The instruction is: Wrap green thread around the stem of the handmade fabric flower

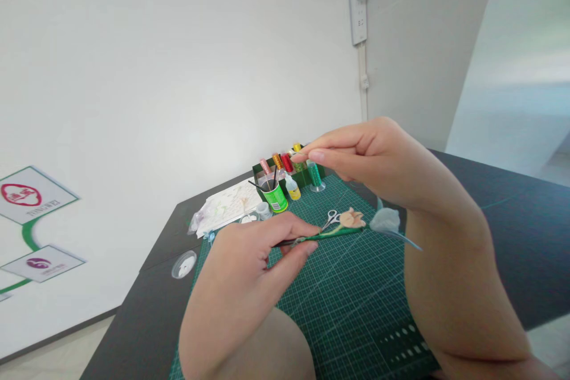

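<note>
My left hand (pixel 253 267) is closed, thumb and fingers pinching the green-wrapped stem of a handmade flower spray (pixel 335 233). The spray lies nearly level and points right, with a peach blossom (pixel 351 218) on it and a pale blue, sheer flower (pixel 385 221) at its far end. Higher up and to the right, my right hand (pixel 363 148) is in a closed pinch; a thin pale bit shows at its fingertips, too small to name. Small scissors (pixel 331 218) rest on the green cutting mat (pixel 347 297) behind the stem.
At the back, a dark green box (pixel 257 173) holds several colored thread spools. Before it stand a green can (pixel 276 198) with dark sticks, a glue bottle (pixel 293 187) and a green spool (pixel 314 175). White sheets (pixel 231 205) and a clear dish (pixel 184 265) lie left.
</note>
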Demonstrator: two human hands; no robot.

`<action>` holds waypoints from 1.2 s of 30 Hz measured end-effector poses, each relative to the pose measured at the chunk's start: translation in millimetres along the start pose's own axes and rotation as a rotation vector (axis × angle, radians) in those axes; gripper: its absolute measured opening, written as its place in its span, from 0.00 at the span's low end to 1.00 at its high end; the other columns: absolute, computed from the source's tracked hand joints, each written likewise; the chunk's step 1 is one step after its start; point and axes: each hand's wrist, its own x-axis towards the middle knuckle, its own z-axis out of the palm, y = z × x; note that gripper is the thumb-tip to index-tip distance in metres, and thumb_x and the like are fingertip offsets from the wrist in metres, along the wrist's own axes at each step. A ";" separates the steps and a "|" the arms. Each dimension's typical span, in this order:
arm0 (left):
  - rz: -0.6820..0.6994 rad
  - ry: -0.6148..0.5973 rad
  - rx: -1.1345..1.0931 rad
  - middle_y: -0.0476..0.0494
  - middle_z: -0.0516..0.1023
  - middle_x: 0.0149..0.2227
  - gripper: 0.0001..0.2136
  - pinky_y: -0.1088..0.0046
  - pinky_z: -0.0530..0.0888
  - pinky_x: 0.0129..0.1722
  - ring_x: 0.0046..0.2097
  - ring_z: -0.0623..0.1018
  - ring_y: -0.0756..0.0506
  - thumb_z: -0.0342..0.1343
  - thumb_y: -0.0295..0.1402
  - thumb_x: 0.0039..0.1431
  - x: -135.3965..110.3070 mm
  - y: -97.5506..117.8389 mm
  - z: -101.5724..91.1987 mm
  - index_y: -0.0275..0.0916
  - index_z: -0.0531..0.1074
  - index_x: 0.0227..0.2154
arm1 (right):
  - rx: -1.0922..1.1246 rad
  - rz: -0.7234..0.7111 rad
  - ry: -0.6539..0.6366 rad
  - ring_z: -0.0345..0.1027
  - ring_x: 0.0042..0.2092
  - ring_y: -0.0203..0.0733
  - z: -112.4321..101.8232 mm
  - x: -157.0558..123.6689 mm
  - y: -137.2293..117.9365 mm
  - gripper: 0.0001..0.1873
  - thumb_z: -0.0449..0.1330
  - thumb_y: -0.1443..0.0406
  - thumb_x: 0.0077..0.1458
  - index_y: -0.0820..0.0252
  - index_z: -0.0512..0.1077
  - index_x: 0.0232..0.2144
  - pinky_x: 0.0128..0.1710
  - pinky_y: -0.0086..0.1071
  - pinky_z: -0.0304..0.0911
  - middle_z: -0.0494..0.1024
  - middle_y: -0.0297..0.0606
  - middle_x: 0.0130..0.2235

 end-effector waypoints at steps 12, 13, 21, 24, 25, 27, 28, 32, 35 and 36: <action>-0.049 -0.128 0.041 0.59 0.85 0.34 0.08 0.79 0.64 0.25 0.31 0.77 0.54 0.56 0.33 0.68 1.1 1.1 1.2 0.48 0.82 0.40 | 0.047 -0.052 0.000 0.60 0.24 0.32 -3.2 -4.3 -0.1 0.12 0.61 0.61 0.63 0.58 0.85 0.38 0.21 0.29 0.51 0.72 0.32 0.24; -0.047 -0.135 0.049 0.59 0.85 0.34 0.09 0.79 0.64 0.25 0.31 0.78 0.53 0.56 0.33 0.69 1.2 1.2 1.1 0.48 0.82 0.40 | 0.055 -0.068 0.006 0.60 0.24 0.32 -3.5 -5.4 -0.2 0.12 0.61 0.61 0.63 0.58 0.85 0.39 0.21 0.29 0.52 0.72 0.32 0.24; -0.031 -0.184 0.117 0.56 0.84 0.34 0.10 0.78 0.62 0.25 0.32 0.76 0.52 0.53 0.35 0.71 3.8 1.6 1.5 0.47 0.81 0.39 | 0.037 -0.133 0.070 0.62 0.24 0.33 -1.6 -19.1 -15.1 0.10 0.63 0.61 0.63 0.53 0.86 0.38 0.20 0.31 0.54 0.67 0.30 0.19; -0.032 -0.202 0.142 0.56 0.83 0.33 0.11 0.78 0.62 0.25 0.30 0.74 0.52 0.52 0.36 0.71 4.3 2.0 1.7 0.47 0.80 0.38 | 0.052 -0.128 0.057 0.62 0.24 0.33 -0.7 -22.8 -20.3 0.10 0.63 0.62 0.63 0.52 0.86 0.38 0.20 0.31 0.54 0.70 0.31 0.20; -0.032 -0.205 0.146 0.56 0.83 0.33 0.11 0.77 0.62 0.25 0.30 0.74 0.52 0.52 0.36 0.71 4.4 2.0 1.9 0.46 0.80 0.38 | 0.054 -0.134 0.044 0.63 0.24 0.32 -0.5 -23.3 -21.1 0.10 0.63 0.62 0.63 0.52 0.86 0.38 0.20 0.31 0.54 0.71 0.31 0.21; -0.029 -0.212 0.143 0.56 0.83 0.32 0.11 0.77 0.62 0.25 0.30 0.74 0.52 0.52 0.36 0.72 4.6 1.8 2.5 0.46 0.80 0.38 | 0.048 -0.148 0.023 0.63 0.24 0.32 -0.2 -23.0 -21.2 0.10 0.63 0.61 0.63 0.52 0.86 0.38 0.20 0.31 0.53 0.72 0.31 0.22; -0.027 -0.215 0.137 0.56 0.83 0.32 0.11 0.77 0.62 0.25 0.31 0.74 0.52 0.52 0.36 0.72 4.8 1.6 2.8 0.46 0.80 0.38 | 0.041 -0.152 0.020 0.62 0.24 0.32 0.0 -22.4 -20.8 0.11 0.62 0.61 0.63 0.53 0.86 0.38 0.20 0.31 0.53 0.72 0.31 0.22; -0.009 -0.219 0.111 0.58 0.83 0.33 0.08 0.78 0.64 0.27 0.32 0.76 0.53 0.55 0.34 0.70 5.6 0.8 3.4 0.47 0.80 0.39 | -0.003 -0.168 0.029 0.59 0.23 0.32 0.3 -19.0 -17.6 0.12 0.61 0.61 0.65 0.56 0.85 0.39 0.20 0.30 0.52 0.72 0.32 0.22; 0.003 -0.196 0.095 0.59 0.83 0.33 0.08 0.79 0.66 0.29 0.32 0.77 0.53 0.55 0.34 0.70 5.2 0.1 2.9 0.48 0.80 0.40 | -0.032 -0.175 0.044 0.59 0.24 0.31 -0.8 -16.5 -14.0 0.12 0.61 0.62 0.65 0.58 0.85 0.39 0.21 0.29 0.52 0.73 0.32 0.24; 0.009 -0.187 0.091 0.59 0.83 0.34 0.08 0.79 0.66 0.29 0.32 0.77 0.54 0.55 0.34 0.70 4.8 -0.1 2.7 0.48 0.80 0.40 | -0.040 -0.173 0.051 0.59 0.24 0.31 -1.3 -15.7 -12.7 0.12 0.61 0.63 0.65 0.58 0.85 0.39 0.21 0.29 0.52 0.73 0.32 0.24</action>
